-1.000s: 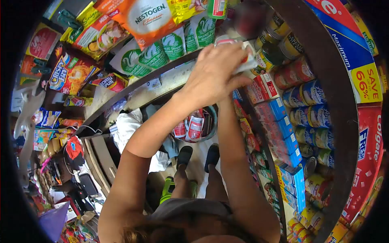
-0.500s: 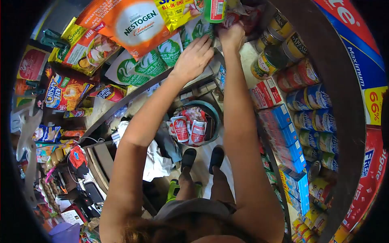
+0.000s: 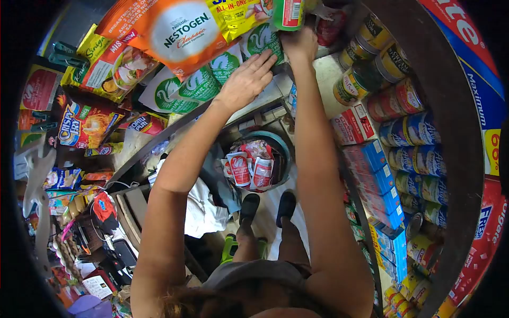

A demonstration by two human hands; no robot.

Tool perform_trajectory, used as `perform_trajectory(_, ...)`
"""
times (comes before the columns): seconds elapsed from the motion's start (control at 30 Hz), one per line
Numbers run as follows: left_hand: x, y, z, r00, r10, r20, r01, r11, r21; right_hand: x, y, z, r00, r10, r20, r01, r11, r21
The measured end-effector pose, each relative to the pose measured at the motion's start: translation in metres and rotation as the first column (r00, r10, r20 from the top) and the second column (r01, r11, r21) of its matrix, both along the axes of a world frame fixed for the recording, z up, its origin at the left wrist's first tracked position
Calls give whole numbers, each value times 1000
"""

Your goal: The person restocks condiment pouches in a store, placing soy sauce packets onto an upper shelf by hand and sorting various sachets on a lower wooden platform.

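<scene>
Head view: green-and-white pouches stand along the front edge of the shelf, labels outward, presumably for easy reading; the left hand rests against them, fingers extended, perhaps steadying them. The right hand reaches deeper, near a red package; its fingers are hidden, so I cannot tell its grip.

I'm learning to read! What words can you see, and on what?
"Nestlé NESTOGEN Classic": orange pouch
"ALL-IN-ONE": yellow pouch
"CRISPY FRY": fry pack
"DATU PUTI": red pouch
"Sinig", "MIS", "NEW": soup pack
"te": red band
"Maximum": blue band
"66%": yellow patch
"FRESH", "olgate": red box
Blurred, covered or too small: swan pouches, cans, the rest.
</scene>
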State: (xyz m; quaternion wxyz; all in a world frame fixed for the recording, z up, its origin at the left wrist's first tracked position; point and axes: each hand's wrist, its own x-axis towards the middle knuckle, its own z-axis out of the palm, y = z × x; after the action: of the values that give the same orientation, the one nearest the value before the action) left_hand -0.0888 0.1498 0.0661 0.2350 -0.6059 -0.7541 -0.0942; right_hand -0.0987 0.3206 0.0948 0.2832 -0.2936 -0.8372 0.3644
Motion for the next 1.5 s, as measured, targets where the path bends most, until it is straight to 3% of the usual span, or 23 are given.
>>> perform_trajectory(0.1, -1, 0, -1, 1000, 0, -4, 0, 1000, 0, 5, -4, -11, 948, -10, -318, 32, 997, 65)
perform_trajectory(0.2, -1, 0, -3, 1000, -4, 2, 4, 1000, -1, -8, -5, -22, 940, -105, -323, 137, 988, 77)
perform_trajectory(0.3, -1, -1, -2, 1000, -8, 16, 8, 1000, -5, -21, -5, -37, 964, -64, -259, 124, 967, 223)
perform_trajectory(0.5, 0, -1, 0, 1000, 23, -6, -23, 998, -63, -10, -1, -34, 965, -31, -260, 76, 984, 164)
perform_trajectory(0.6, 0, -1, -1, 999, 1, 38, 1, 999, -51, -18, 12, -37, 998, -38, -46, 48, 971, 234)
perform_trajectory(0.8, -3, 0, -3, 997, -49, 52, 50, 999, -9, -8, 22, -39, 985, -143, -98, 162, 958, 236)
perform_trajectory(0.9, -4, 0, -4, 997, -49, 58, 50, 999, -9, -3, 11, -37, 962, -162, -219, 195, 971, 136)
perform_trajectory(1.0, -2, 2, -6, 998, -39, 56, 38, 999, 21, -4, 11, -45, 978, -22, -207, 72, 968, 241)
perform_trajectory(1.07, 4, 11, -5, 997, -28, 79, 19, 994, 108, -2, 11, -50, 958, -64, -281, 128, 968, 217)
perform_trajectory(1.2, 37, 55, 22, 878, 111, 465, -327, 849, 416, 4, 17, -51, 957, -66, -282, 107, 985, 135)
perform_trajectory(1.3, 42, 81, 48, 748, 136, 649, -454, 819, 351, -2, 28, -62, 955, 62, -290, -50, 998, 48)
perform_trajectory(1.33, 36, 90, 45, 736, 153, 660, -466, 822, 329, -8, 30, -65, 919, 106, -381, -138, 989, -57)
perform_trajectory(1.43, 16, 104, 44, 708, 178, 684, -500, 810, 307, 7, 25, -54, 904, 180, -388, -230, 969, -88)
perform_trajectory(1.5, 6, 106, 50, 679, 200, 706, -511, 820, 260, 7, 23, -53, 920, 169, -354, -177, 984, 10)
